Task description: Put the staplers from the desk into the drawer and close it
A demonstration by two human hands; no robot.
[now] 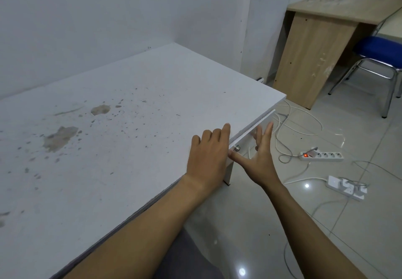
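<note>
Under the stained white desk top (130, 104), white drawer front w/ small metal lock (250, 135) sits nearly flush. Left hand (206, 156) flat, empty, on desk edge; right hand (258, 159) open, palm at front. No staplers visible, presumably inside. Closing step; next, final push.

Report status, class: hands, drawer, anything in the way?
Left hand flat on desk. Right hand open against drawer front, drawer nearly shut. No staplers visible. Nothing in the way.

Drawer (252, 126) interior hidden under desk (130, 126)
</note>
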